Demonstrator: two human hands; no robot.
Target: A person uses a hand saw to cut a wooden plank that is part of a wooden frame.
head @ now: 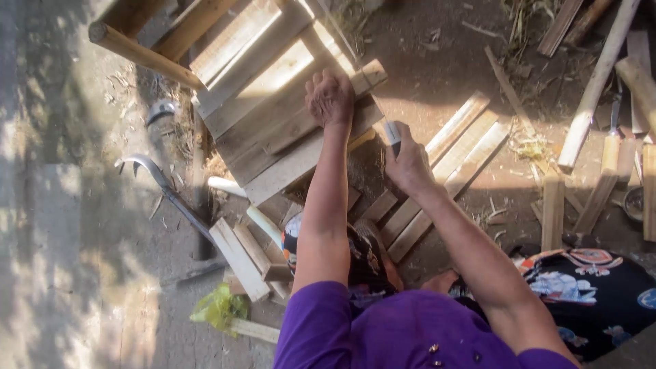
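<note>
Wooden planks [273, 130] nailed into a panel lie in the upper centre of the frame. Left hand [329, 99], fingers together, presses flat on the panel's right end. Right hand [408, 166], just right of centre, is clenched round a saw handle [393, 137], its thin blade [342, 37] running up-left. Curved sickle [154, 174] lies at left; loose slats [454, 154] at right.
</note>
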